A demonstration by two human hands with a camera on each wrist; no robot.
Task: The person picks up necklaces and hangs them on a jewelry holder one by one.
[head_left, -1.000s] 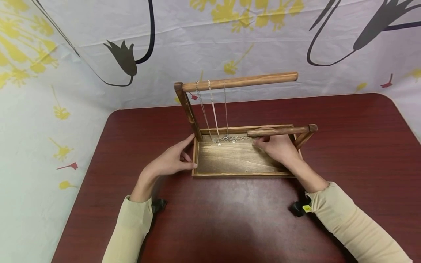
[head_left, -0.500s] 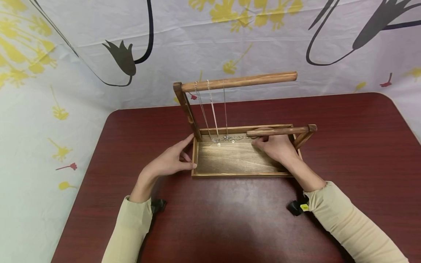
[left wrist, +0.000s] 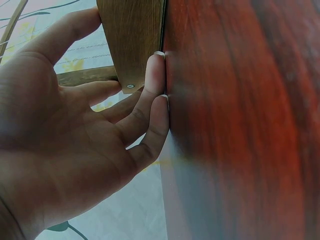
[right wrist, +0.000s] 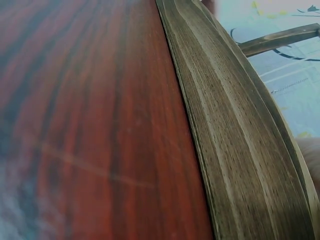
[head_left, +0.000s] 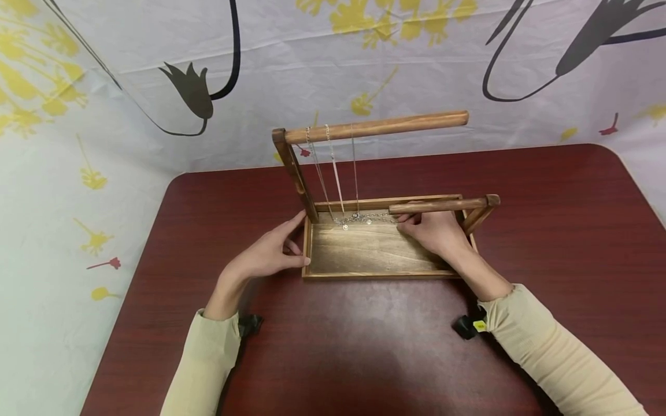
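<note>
A wooden jewelry stand has a shallow tray (head_left: 380, 275), a long upper bar (head_left: 400, 123) and a shorter lower bar (head_left: 442, 205). Several thin silver necklaces (head_left: 337, 179) hang from the long bar's left part. Their lower ends reach a silver chain (head_left: 382, 216) with small round charms, at the back of the tray. My right hand (head_left: 441, 234) reaches into the tray and pinches this chain's right end; some fingertips are hidden under the short bar. At the tray's left end, my left hand (head_left: 262, 252) rests thumb and fingers against the wall, fingers spread; its lower fingers touch the table (left wrist: 240, 125).
Behind the dark red table (head_left: 551, 231) hangs a pale cloth (head_left: 291, 69) with flower prints. The short bar's post (head_left: 480, 216) rises from the tray's right end, beside my right hand. In the right wrist view the tray's front wall (right wrist: 225, 115) covers most of that hand.
The right fingers shift very slightly, and the chain's strands beside them spread a little apart. My left hand stays against the tray. The whole view drifts slightly.
</note>
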